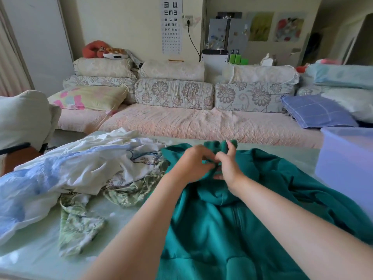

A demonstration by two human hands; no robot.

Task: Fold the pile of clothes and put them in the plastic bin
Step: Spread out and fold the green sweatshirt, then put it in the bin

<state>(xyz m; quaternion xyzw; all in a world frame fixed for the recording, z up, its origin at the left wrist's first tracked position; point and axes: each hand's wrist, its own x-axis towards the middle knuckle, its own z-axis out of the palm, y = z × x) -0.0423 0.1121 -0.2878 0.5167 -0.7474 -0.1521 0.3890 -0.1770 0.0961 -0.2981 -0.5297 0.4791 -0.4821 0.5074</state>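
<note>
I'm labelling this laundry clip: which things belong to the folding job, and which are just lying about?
Job: green garment, gripped by left hand and right hand; pile of clothes; plastic bin.
Lying about: floral cushions, blue pillow, plush toy, eye chart.

We are looking down at a teal sweatshirt (218,223) lying spread over the pale green table (36,251). Our left hand (192,160) and right hand (229,165) are pinching its bunched far edge, the two hands almost touching. The pile of clothes (80,170), white, blue and floral, is lying just left of it. The lavender plastic bin (347,158) is standing at the right edge, with the sofa (181,122) beyond.
</note>
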